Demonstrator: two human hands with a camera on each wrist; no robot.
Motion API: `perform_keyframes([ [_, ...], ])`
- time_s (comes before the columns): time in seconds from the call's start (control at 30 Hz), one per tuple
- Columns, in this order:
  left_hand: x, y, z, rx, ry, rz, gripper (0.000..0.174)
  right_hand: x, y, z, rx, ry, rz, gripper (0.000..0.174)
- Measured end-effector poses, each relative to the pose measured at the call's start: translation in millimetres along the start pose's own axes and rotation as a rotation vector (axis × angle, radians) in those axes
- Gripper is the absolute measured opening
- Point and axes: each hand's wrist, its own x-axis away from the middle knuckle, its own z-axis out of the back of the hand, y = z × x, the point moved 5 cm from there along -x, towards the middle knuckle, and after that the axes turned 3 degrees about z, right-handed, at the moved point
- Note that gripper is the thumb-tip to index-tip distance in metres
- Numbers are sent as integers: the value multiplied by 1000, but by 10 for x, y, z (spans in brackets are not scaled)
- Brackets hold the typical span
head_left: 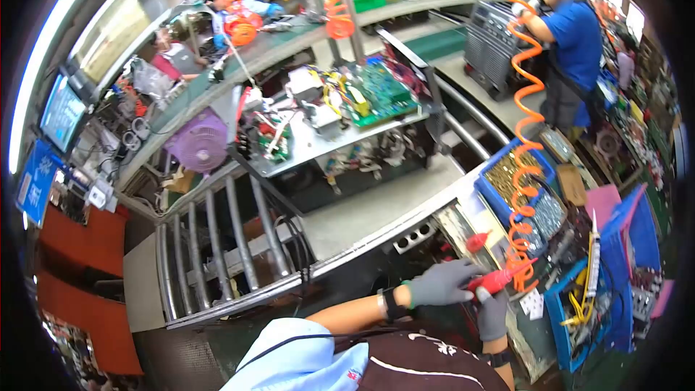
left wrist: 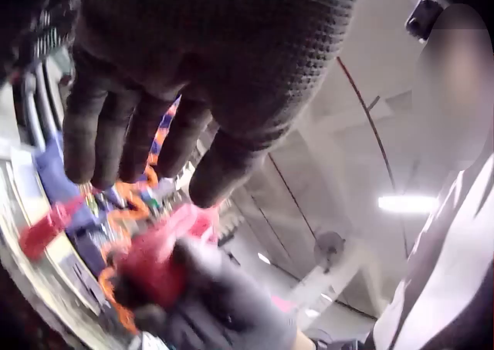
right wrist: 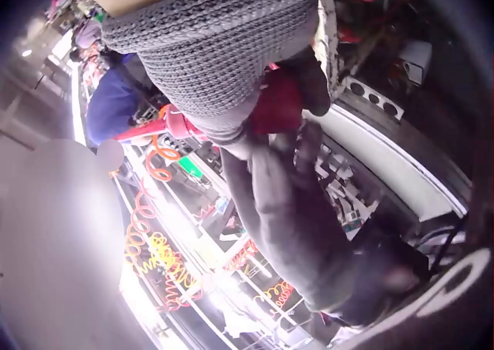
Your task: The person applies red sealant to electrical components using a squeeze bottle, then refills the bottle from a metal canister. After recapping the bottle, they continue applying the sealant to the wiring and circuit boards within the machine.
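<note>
My right hand (head_left: 493, 315), in a grey knit glove, grips a red squeeze bottle (head_left: 496, 281) whose pointed nozzle aims to the right in the head view. Beside the bottle is my gloved left hand (head_left: 441, 284), its fingertips close to the bottle's side. In the left wrist view the left fingers (left wrist: 116, 134) stretch loosely downward above the bottle (left wrist: 166, 257), holding nothing. The right wrist view shows the red bottle body (right wrist: 278, 107) partly hidden by the right glove. A second red bottle (head_left: 477, 242) lies on the bench just past the hands.
A blue bin (head_left: 517, 174) of small brass-coloured parts stands beyond the hands, a coiled orange hose (head_left: 528, 101) hanging over it. To the right is a blue tray (head_left: 561, 318) with tools. A roller conveyor (head_left: 232, 246) and a stand with circuit boards (head_left: 376, 94) are ahead. Another person (head_left: 575, 36) works at the back.
</note>
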Motion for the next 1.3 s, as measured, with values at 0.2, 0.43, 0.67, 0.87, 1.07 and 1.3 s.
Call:
perform_keyframes([
  [0.2, 1201, 71, 2539, -754, 1124, 128, 28, -180, 45, -32, 111, 67, 9, 26],
  [0.43, 1856, -240, 4250, -978, 1120, 273, 24, -479, 347, -241, 263, 119, 67, 40],
  [0.67, 1300, -526, 5116, -1237, 291, 585, 29, -1031, -67, -1789, 282, -111, 184, 60],
  [0.87, 1091, -660, 5253, -1238, 60, 723, 29, -1449, -327, -2469, 174, -274, 237, 67],
  [1.07, 1119, -870, 5305, -990, -17, 981, 34, -1816, -481, -2800, -69, -405, 187, 63],
  [1.3, 897, -990, 4709, -1791, -70, 1079, 21, -2248, -384, -2789, -125, -529, 33, 51],
])
